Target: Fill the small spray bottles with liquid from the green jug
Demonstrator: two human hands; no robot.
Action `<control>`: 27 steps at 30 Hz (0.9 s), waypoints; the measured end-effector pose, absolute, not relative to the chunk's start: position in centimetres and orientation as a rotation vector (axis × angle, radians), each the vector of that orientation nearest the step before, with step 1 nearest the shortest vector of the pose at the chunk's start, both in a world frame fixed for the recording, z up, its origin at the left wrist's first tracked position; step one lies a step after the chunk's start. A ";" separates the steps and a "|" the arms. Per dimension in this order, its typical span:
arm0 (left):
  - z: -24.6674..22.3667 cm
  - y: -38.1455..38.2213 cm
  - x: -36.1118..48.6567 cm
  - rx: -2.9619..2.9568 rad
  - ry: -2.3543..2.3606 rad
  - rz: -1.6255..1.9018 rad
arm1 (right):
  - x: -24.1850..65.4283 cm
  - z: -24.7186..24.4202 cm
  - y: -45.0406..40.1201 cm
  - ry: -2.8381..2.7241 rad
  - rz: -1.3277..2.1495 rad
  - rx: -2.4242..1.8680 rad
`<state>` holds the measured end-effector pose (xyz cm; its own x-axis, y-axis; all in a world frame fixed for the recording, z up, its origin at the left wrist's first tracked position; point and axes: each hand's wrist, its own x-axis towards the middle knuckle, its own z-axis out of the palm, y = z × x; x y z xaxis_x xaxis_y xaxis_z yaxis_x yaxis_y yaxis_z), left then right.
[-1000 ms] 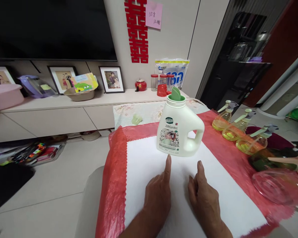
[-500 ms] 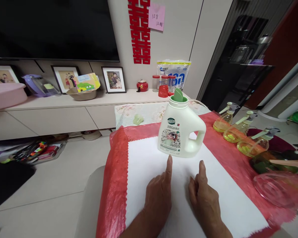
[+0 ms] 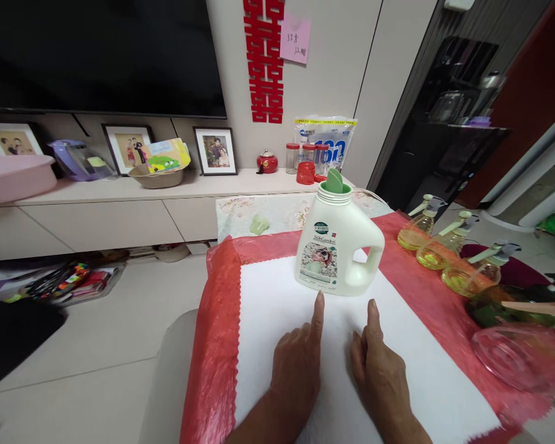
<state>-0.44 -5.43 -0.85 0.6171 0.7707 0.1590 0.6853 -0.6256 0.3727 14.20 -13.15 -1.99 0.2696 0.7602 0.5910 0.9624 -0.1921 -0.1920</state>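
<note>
Two hands, the left hand (image 3: 296, 367) and the right hand (image 3: 382, 370), are empty, index fingers extended, other fingers curled. One white jug (image 3: 340, 246) stands upright just beyond, at the white sheet's (image 3: 261, 320) far end. Three pump bottles (image 3: 433, 256) line the red-covered surface's (image 3: 213, 351) right side. Bare sheet separates the hands.

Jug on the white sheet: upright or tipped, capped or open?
Upright and open. The jug stands on its base on the white sheet; no cap covers the green spout, and the neck threads show.
</note>
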 end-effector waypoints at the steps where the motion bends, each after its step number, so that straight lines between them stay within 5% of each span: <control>1: -0.7 -5.4 -0.4 2.575 1.193 0.421 | 14.2 -2.0 -13.1 -1.553 -0.493 -2.026; 27: -1.2 -6.7 0.6 2.886 1.342 0.476 | 14.6 -2.6 -12.5 -1.653 -0.354 -2.292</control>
